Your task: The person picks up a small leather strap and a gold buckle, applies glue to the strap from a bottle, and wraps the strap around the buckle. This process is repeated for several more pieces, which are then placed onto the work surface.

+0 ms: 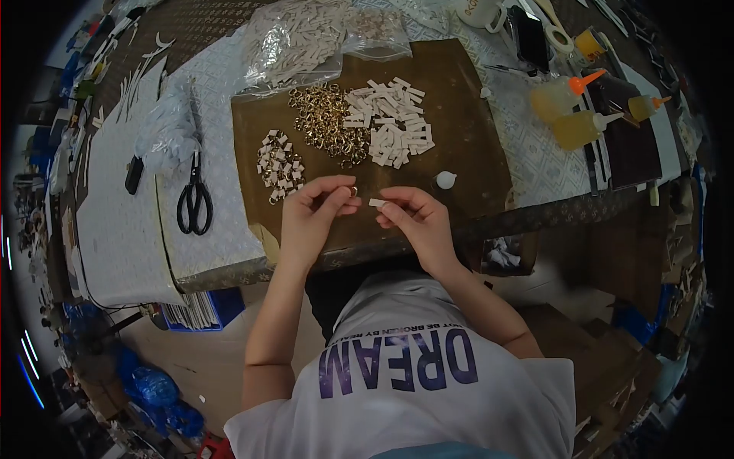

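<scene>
My left hand (pixel 312 214) pinches a small gold ring (pixel 352 188) between thumb and fingers above the near edge of a brown board (pixel 459 130). My right hand (pixel 417 218) holds a small white strip (pixel 378 203) just to the right of the ring, the two a short gap apart. On the board behind lie a heap of gold rings (pixel 329 122), a heap of white strips (pixel 391 122) and a smaller cluster of rings fitted with strips (pixel 280 164).
Black scissors (pixel 194 200) lie left of the board on white patterned cloth. A small white cap (pixel 444 180) sits on the board. Glue bottles with orange and white nozzles (pixel 569 107) stand at right. Plastic bags of white strips (pixel 298 42) lie behind.
</scene>
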